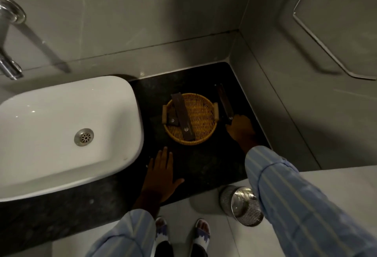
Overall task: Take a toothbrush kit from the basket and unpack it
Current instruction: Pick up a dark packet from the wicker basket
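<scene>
Two hands: left flat, right on kit

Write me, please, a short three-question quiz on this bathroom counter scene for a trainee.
1. True or false: the left hand lies flat on the dark counter.
2. How many dark boxes lie in the wicker basket?
3. The right hand touches: A) the basket's handle, B) the long dark box outside the basket, C) the sink.

Key: 1 true; 2 two, a long box and a shorter box partly under it; 3 B.
</scene>
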A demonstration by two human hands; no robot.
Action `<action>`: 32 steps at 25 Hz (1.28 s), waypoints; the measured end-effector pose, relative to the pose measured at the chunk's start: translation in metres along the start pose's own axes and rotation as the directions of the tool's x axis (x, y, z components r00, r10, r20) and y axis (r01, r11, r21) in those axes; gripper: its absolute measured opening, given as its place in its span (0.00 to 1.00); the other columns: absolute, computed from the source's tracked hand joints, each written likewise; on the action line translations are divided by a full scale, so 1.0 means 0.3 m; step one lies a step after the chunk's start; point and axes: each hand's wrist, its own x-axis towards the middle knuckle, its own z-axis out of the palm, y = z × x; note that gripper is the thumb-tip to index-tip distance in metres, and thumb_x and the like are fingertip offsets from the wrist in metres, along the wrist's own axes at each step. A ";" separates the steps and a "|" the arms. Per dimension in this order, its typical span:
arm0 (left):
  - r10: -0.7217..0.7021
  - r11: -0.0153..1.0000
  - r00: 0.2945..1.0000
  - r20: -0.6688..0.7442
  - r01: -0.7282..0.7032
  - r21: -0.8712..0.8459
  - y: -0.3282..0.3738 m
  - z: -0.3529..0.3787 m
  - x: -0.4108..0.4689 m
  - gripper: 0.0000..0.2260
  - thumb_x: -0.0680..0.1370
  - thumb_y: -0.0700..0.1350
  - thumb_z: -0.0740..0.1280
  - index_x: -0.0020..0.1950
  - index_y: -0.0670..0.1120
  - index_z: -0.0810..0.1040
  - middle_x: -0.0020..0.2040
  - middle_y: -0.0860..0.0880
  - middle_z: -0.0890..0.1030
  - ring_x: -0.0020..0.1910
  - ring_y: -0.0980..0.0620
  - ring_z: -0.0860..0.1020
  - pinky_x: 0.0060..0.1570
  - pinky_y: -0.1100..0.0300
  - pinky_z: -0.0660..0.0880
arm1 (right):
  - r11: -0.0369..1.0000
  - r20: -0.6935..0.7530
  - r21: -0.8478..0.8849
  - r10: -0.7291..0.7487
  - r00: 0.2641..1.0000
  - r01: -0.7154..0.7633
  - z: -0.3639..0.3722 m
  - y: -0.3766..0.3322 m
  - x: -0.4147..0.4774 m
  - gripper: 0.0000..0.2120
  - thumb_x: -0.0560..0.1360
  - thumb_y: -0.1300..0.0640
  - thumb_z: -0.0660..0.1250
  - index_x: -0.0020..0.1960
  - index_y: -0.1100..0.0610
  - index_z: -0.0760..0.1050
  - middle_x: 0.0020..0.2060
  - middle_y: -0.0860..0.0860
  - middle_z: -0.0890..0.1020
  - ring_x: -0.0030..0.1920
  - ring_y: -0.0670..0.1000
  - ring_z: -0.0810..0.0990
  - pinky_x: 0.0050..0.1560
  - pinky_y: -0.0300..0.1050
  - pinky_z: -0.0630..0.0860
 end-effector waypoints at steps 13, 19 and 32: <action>0.144 0.980 0.981 -0.128 -0.159 -0.117 0.015 -0.227 -0.013 0.40 0.77 0.66 0.58 0.80 0.43 0.53 0.81 0.43 0.55 0.79 0.44 0.54 0.76 0.50 0.56 | 0.982 -0.013 0.104 0.158 0.987 -0.156 -0.169 0.046 -0.111 0.04 0.75 0.61 0.68 0.45 0.62 0.77 0.35 0.55 0.75 0.34 0.56 0.77 0.38 0.46 0.71; 0.212 0.939 0.925 -0.315 -0.282 -0.197 0.067 -0.611 0.005 0.39 0.77 0.64 0.62 0.80 0.44 0.55 0.80 0.44 0.59 0.78 0.45 0.56 0.74 0.53 0.56 | 0.975 -0.100 0.221 0.057 0.993 -0.034 -0.371 -0.050 -0.236 0.13 0.73 0.57 0.69 0.52 0.65 0.79 0.48 0.62 0.82 0.49 0.63 0.82 0.41 0.46 0.72; 0.063 0.547 0.886 -0.460 -0.416 -0.727 0.265 -1.433 -0.107 0.24 0.79 0.47 0.68 0.74 0.43 0.70 0.67 0.43 0.76 0.61 0.48 0.76 0.62 0.55 0.74 | 0.951 -0.338 0.155 -0.203 0.919 0.267 -0.847 -0.148 -0.537 0.20 0.73 0.51 0.71 0.61 0.61 0.79 0.57 0.61 0.82 0.59 0.60 0.80 0.56 0.47 0.74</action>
